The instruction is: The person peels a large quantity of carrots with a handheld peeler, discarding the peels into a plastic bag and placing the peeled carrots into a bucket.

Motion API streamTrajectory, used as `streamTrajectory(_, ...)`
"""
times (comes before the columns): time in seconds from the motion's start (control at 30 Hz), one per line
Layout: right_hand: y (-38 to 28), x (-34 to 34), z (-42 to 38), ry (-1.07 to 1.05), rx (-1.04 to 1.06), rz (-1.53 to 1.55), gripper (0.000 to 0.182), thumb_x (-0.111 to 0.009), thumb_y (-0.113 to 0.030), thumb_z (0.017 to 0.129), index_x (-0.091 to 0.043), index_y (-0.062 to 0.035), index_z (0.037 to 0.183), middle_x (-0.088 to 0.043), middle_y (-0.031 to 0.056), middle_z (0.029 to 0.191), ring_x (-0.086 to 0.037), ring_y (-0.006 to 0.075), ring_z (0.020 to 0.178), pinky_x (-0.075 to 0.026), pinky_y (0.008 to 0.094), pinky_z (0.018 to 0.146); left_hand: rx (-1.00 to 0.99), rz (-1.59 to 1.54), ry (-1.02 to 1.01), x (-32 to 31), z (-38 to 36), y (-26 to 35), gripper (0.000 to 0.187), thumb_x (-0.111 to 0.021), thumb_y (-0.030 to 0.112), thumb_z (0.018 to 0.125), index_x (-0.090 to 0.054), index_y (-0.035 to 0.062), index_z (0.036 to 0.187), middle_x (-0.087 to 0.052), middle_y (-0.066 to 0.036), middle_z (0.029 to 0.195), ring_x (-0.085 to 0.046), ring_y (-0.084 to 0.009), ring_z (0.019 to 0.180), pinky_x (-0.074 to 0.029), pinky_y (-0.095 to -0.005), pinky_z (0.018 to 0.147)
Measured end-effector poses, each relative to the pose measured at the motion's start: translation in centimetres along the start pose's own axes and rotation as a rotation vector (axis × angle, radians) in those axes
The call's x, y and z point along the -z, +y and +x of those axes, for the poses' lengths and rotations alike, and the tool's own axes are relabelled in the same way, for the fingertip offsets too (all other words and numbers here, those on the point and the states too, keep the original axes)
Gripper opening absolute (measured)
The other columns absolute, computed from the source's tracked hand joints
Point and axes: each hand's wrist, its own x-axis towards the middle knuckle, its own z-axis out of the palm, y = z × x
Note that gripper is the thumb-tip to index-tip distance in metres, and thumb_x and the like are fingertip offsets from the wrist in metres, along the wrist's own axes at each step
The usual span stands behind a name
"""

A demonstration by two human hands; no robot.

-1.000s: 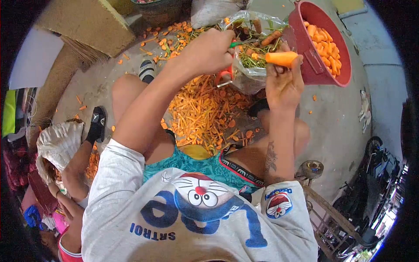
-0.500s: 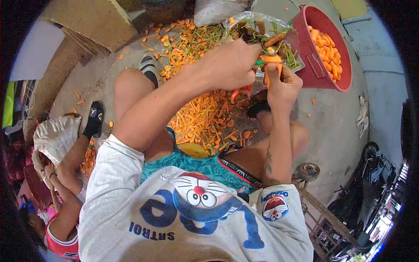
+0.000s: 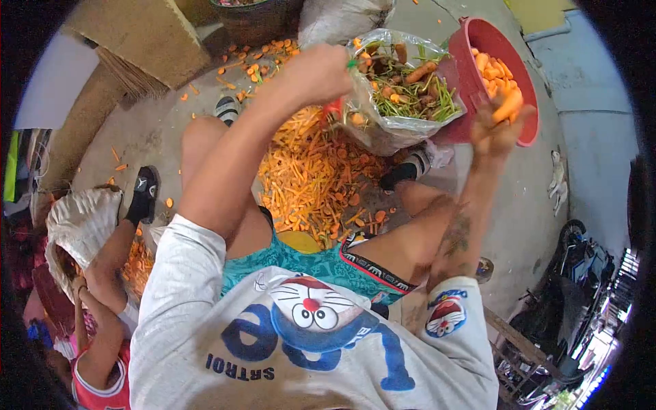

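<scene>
My left hand (image 3: 321, 74) is closed around a peeler, whose green end (image 3: 352, 63) pokes out beside the fingers. A red piece (image 3: 333, 109) hangs just below that hand. On the right, my right hand (image 3: 501, 130), slightly blurred, grips a peeled carrot (image 3: 509, 106) over the near rim of the red bucket (image 3: 468, 75). Peeled carrots (image 3: 490, 67) lie inside the bucket. Between my hands is a clear plastic bag (image 3: 417, 126) with unpeeled carrots (image 3: 420, 72) and green stems. Orange peelings (image 3: 301, 178) are heaped on the floor between my legs.
A white sack (image 3: 342, 20) and a dark tub (image 3: 253, 20) stand beyond the peelings. At the left, another person's arm (image 3: 102, 321) reaches to a pale sack (image 3: 85, 222). A metal frame (image 3: 512, 342) and a motorcycle (image 3: 574, 273) are at the lower right.
My hands have moved apart. The right hand went right with the carrot to the bucket; the left hand drew back left with the peeler, uncovering the bag.
</scene>
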Motion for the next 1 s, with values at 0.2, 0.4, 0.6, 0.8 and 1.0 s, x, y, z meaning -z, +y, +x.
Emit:
streamTrajectory(0.2, 1.0, -3.4, 4.2, 0.100, -0.070, -0.292, 0.061, -0.067, -0.042, 0.100, -0.056, 0.0028, 0.140, -0.074, 0.0116, 0.115, -0.064, 0.0172, 0.079, -0.051, 0.0267, 0.066, 0.069, 0.030, -0.013, 3.7, -0.4, -0.3, 0.028, -0.062, 0.015, 0.080, -0.067, -0.0072, 0.096, -0.069, -0.034, 0.093, -0.069, -0.0492, 0.092, -0.055, -0.0545, 0.085)
streamTrajectory(0.4, 10.8, -1.0, 11.0, -0.481, 0.233, -1.943, 0.027, -0.068, -0.016, 0.093, -0.075, -0.0072, 0.117, -0.075, 0.0177, 0.104, -0.075, 0.0287, 0.090, -0.058, 0.0398, 0.075, 0.089, 0.019, -0.012, 4.0, -0.4, -1.9, 0.026, -0.063, 0.015, 0.081, -0.068, -0.0066, 0.096, -0.068, -0.035, 0.092, -0.069, -0.0496, 0.092, -0.055, -0.0546, 0.084)
streamTrajectory(0.6, 14.9, 2.8, 14.9, -0.890, 0.361, -2.867, 0.016, -0.064, -0.009, 0.088, -0.076, -0.0107, 0.098, -0.072, 0.0103, 0.113, -0.064, 0.0300, 0.117, -0.053, 0.0502, 0.091, 0.101, 0.006, 0.020, 5.2, -0.2, -3.5, 0.025, -0.063, 0.015, 0.082, -0.067, -0.0058, 0.095, -0.068, -0.033, 0.087, -0.070, -0.0487, 0.087, -0.056, -0.0549, 0.081)
streamTrajectory(0.8, 13.4, 2.8, 14.1, -0.941, 0.523, -2.835, 0.017, -0.061, -0.013, 0.092, -0.075, -0.0121, 0.100, -0.073, 0.0086, 0.111, -0.064, 0.0290, 0.114, -0.053, 0.0498, 0.090, 0.099, -0.001, 0.017, 5.0, 0.2, -4.2, 0.024, -0.064, 0.015, 0.081, -0.067, -0.0048, 0.095, -0.068, -0.032, 0.085, -0.070, -0.0486, 0.085, -0.056, -0.0545, 0.079)
streamTrajectory(1.0, 9.5, -4.5, 6.7, -0.368, 0.543, -1.947, 0.016, -0.069, -0.020, 0.096, -0.073, -0.0091, 0.107, -0.073, 0.0099, 0.111, -0.067, 0.0300, 0.097, -0.054, 0.0429, 0.080, -0.002, 0.001, 0.056, 4.0, 0.0, -2.7, 0.023, -0.064, 0.013, 0.080, -0.066, -0.0040, 0.095, -0.069, -0.031, 0.086, -0.069, -0.0486, 0.086, -0.055, -0.0541, 0.079)
